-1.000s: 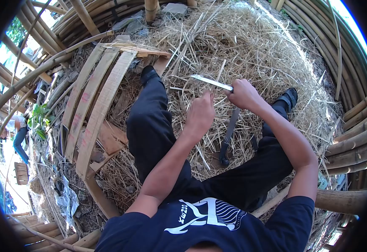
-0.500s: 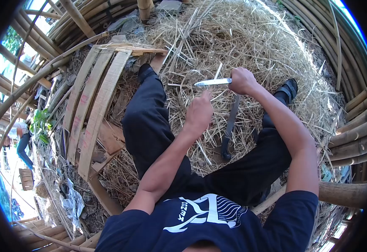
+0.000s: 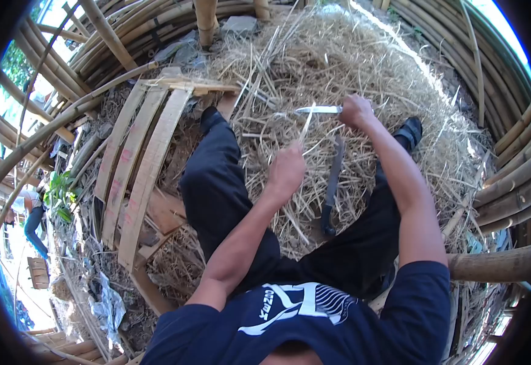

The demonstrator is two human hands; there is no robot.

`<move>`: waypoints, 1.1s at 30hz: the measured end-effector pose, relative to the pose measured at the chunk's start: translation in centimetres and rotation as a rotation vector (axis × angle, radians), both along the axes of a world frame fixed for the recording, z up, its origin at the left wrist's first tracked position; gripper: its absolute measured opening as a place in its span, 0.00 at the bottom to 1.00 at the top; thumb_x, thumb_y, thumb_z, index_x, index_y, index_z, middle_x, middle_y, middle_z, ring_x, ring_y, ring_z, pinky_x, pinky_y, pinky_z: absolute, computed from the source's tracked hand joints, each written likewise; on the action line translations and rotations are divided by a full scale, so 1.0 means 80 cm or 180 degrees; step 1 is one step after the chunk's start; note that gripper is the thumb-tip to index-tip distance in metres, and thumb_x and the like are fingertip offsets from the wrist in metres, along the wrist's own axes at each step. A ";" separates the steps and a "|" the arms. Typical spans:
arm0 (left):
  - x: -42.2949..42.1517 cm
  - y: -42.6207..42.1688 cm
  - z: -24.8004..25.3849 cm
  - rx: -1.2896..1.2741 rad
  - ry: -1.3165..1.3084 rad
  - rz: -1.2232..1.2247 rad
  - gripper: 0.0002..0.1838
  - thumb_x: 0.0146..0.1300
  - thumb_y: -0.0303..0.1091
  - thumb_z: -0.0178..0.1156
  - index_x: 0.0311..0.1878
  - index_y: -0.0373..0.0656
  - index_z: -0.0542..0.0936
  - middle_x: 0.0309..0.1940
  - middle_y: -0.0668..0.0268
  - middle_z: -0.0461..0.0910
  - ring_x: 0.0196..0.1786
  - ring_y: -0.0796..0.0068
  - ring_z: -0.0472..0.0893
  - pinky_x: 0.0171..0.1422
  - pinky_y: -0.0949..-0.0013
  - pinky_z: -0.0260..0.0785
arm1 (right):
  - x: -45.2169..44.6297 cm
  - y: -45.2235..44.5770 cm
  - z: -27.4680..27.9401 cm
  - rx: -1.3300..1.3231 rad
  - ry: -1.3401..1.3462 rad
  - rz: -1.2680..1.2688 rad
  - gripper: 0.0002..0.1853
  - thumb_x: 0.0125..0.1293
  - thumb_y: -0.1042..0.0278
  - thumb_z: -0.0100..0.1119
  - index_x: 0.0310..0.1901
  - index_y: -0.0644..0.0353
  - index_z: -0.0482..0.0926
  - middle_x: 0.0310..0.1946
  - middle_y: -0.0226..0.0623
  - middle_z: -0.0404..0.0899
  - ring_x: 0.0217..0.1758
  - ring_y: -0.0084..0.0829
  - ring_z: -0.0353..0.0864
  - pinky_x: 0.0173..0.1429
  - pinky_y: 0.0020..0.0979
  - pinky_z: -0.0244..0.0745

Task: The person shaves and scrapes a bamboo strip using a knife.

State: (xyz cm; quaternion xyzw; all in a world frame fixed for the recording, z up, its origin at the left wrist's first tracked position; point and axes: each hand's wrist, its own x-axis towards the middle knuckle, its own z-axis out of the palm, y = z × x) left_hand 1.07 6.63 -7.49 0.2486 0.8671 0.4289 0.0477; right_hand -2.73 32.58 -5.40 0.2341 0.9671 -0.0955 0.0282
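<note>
Above straw point(image 3: 363, 67), a right hand point(image 3: 357, 112) clamped on a knife point(image 3: 319, 110) has shifted outward, leaving its blade apparently near the far end of the pale strip point(image 3: 307, 126) pinched in the left hand point(image 3: 288, 167).

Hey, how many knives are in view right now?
2: a knife in the right hand, its blade pointing toward the picture's left, and a longer, darker knife lying on the straw between the legs. More could be hidden under the straw.
</note>
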 end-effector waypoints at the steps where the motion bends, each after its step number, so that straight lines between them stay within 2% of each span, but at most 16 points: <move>1: 0.001 0.000 0.005 0.0058 0.0047 -0.0007 0.13 0.71 0.36 0.45 0.36 0.35 0.72 0.23 0.41 0.75 0.31 0.37 0.77 0.34 0.44 0.66 | -0.004 0.025 0.007 -0.0459 0.0183 -0.0574 0.17 0.52 0.60 0.58 0.37 0.65 0.83 0.35 0.57 0.82 0.44 0.48 0.83 0.51 0.40 0.77; 3: 0.021 -0.038 0.031 -0.0145 -0.0197 0.0146 0.13 0.71 0.35 0.45 0.36 0.35 0.71 0.22 0.41 0.75 0.31 0.38 0.77 0.35 0.45 0.65 | 0.023 0.087 0.035 0.0163 0.0306 -0.0796 0.18 0.53 0.61 0.57 0.41 0.65 0.82 0.38 0.57 0.81 0.44 0.48 0.83 0.52 0.41 0.76; 5: 0.001 -0.040 0.023 -0.0374 -0.0316 0.0332 0.14 0.71 0.37 0.47 0.35 0.35 0.71 0.23 0.41 0.74 0.32 0.39 0.77 0.34 0.48 0.65 | 0.027 0.111 0.038 0.0443 0.0271 -0.0539 0.18 0.55 0.60 0.56 0.40 0.66 0.83 0.37 0.58 0.81 0.43 0.49 0.83 0.51 0.43 0.76; 7: -0.006 -0.016 0.017 0.0515 -0.0083 -0.0109 0.14 0.70 0.37 0.49 0.34 0.36 0.73 0.22 0.43 0.74 0.29 0.44 0.77 0.31 0.53 0.65 | 0.033 0.093 0.028 0.0227 0.0306 -0.0516 0.18 0.56 0.59 0.56 0.38 0.68 0.82 0.36 0.59 0.81 0.42 0.49 0.83 0.50 0.43 0.75; 8: -0.006 -0.008 0.030 0.0625 -0.0398 -0.0100 0.14 0.71 0.37 0.50 0.34 0.36 0.75 0.18 0.55 0.74 0.21 0.63 0.75 0.26 0.64 0.62 | 0.034 0.084 0.032 0.0021 0.0440 -0.0545 0.19 0.56 0.58 0.57 0.36 0.69 0.82 0.35 0.60 0.80 0.42 0.50 0.83 0.49 0.44 0.75; 9: -0.009 -0.004 0.028 0.0666 -0.0422 -0.0134 0.14 0.71 0.37 0.50 0.34 0.36 0.75 0.18 0.55 0.74 0.21 0.63 0.75 0.26 0.64 0.62 | 0.046 0.057 0.052 -0.0109 0.0599 -0.0246 0.20 0.57 0.57 0.57 0.33 0.72 0.81 0.33 0.61 0.80 0.40 0.50 0.82 0.48 0.44 0.75; 11: -0.013 -0.004 0.020 0.1047 -0.1254 -0.0281 0.14 0.72 0.36 0.49 0.34 0.37 0.77 0.17 0.70 0.69 0.19 0.83 0.66 0.23 0.73 0.56 | 0.047 0.040 0.051 -0.0311 0.0668 -0.0102 0.20 0.57 0.58 0.57 0.31 0.73 0.80 0.29 0.61 0.79 0.35 0.51 0.82 0.45 0.44 0.75; 12: -0.012 -0.004 0.016 0.1203 -0.1530 -0.0335 0.13 0.73 0.36 0.49 0.38 0.37 0.78 0.18 0.78 0.64 0.20 0.90 0.60 0.23 0.79 0.52 | 0.048 0.022 0.055 -0.0324 0.0642 -0.0094 0.20 0.57 0.58 0.57 0.31 0.73 0.80 0.29 0.61 0.79 0.35 0.51 0.82 0.45 0.44 0.75; 14: -0.008 0.003 0.013 0.1378 -0.1479 -0.0239 0.12 0.72 0.35 0.49 0.42 0.36 0.77 0.18 0.77 0.65 0.20 0.89 0.61 0.23 0.80 0.51 | 0.048 -0.012 0.073 -0.0691 0.0077 0.0320 0.18 0.57 0.60 0.56 0.30 0.73 0.79 0.25 0.59 0.79 0.32 0.52 0.81 0.43 0.44 0.75; 15: -0.007 0.008 0.013 0.1570 -0.1414 -0.0170 0.12 0.72 0.35 0.50 0.45 0.36 0.77 0.18 0.77 0.65 0.20 0.89 0.61 0.23 0.80 0.51 | 0.047 -0.025 0.074 -0.0690 0.0069 0.0323 0.18 0.57 0.60 0.56 0.30 0.73 0.79 0.25 0.59 0.79 0.32 0.52 0.81 0.43 0.44 0.75; 16: -0.008 0.011 0.014 0.1576 -0.1422 -0.0170 0.12 0.72 0.35 0.50 0.45 0.36 0.77 0.18 0.77 0.65 0.20 0.89 0.61 0.23 0.80 0.51 | 0.048 -0.036 0.076 -0.0596 0.0086 0.0692 0.18 0.57 0.61 0.56 0.30 0.73 0.80 0.25 0.58 0.79 0.31 0.52 0.81 0.42 0.44 0.76; 17: -0.010 0.013 0.017 0.1595 -0.1604 -0.0259 0.12 0.72 0.36 0.50 0.48 0.37 0.76 0.18 0.77 0.66 0.21 0.89 0.62 0.23 0.80 0.52 | 0.049 -0.043 0.076 -0.0505 0.0109 0.1061 0.17 0.57 0.61 0.56 0.29 0.72 0.80 0.24 0.58 0.79 0.30 0.53 0.81 0.41 0.44 0.76; 19: -0.016 0.014 0.027 0.1613 -0.1945 -0.0431 0.14 0.72 0.37 0.51 0.54 0.38 0.75 0.19 0.76 0.67 0.22 0.91 0.64 0.23 0.81 0.53 | 0.045 -0.051 0.065 -0.0495 0.0074 0.1166 0.17 0.56 0.61 0.56 0.28 0.72 0.80 0.24 0.58 0.78 0.31 0.53 0.81 0.42 0.45 0.76; 24: -0.029 0.008 0.038 0.1893 -0.2451 -0.0562 0.16 0.71 0.41 0.53 0.52 0.39 0.75 0.20 0.69 0.74 0.11 0.86 0.65 0.13 0.82 0.56 | 0.042 -0.061 0.062 -0.0442 -0.0049 0.1199 0.15 0.54 0.63 0.56 0.26 0.71 0.80 0.25 0.58 0.78 0.33 0.53 0.81 0.44 0.46 0.77; 30: -0.029 0.017 0.042 0.2033 -0.2416 -0.0295 0.14 0.71 0.40 0.52 0.48 0.36 0.72 0.23 0.66 0.77 0.11 0.87 0.64 0.13 0.81 0.54 | 0.048 -0.070 0.065 -0.0329 0.0013 0.1395 0.15 0.52 0.64 0.56 0.25 0.71 0.79 0.26 0.57 0.79 0.33 0.52 0.81 0.44 0.46 0.77; 33: -0.035 0.015 0.046 0.1838 -0.2507 -0.0437 0.12 0.71 0.37 0.51 0.49 0.39 0.73 0.22 0.69 0.76 0.12 0.88 0.63 0.14 0.81 0.53 | 0.048 -0.077 0.071 -0.0462 -0.0203 0.1317 0.15 0.52 0.64 0.56 0.26 0.71 0.79 0.25 0.57 0.79 0.33 0.52 0.81 0.45 0.45 0.77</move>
